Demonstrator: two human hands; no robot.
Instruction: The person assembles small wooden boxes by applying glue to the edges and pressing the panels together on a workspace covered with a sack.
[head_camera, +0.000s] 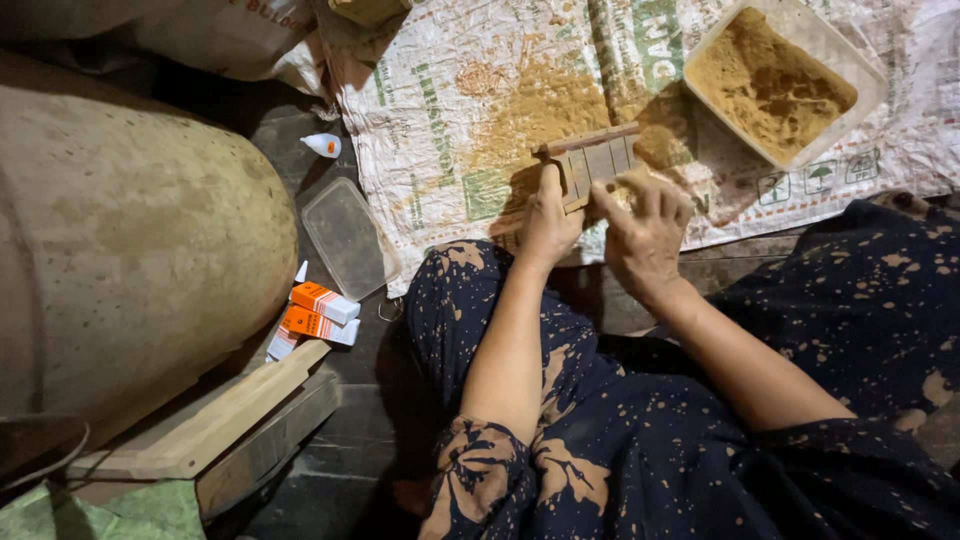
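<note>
You've got your left hand (548, 222) and right hand (645, 235) both closed around that slotted wooden mould (592, 160), held just over the woven sack sheet (450, 90) near the tub of brown powder (772, 80).

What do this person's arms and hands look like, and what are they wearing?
Both hands, the left hand and the right hand, are bare, with no gloves. The forearms are uncovered. Short sleeves of dark navy cloth carry mottled tan, bleach-like blotches, matching the rest of the garment.

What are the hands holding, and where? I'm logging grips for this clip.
Both hold the slotted wooden mould: the left hand grips its near-left end, the right hand presses on its near-right edge.
</note>
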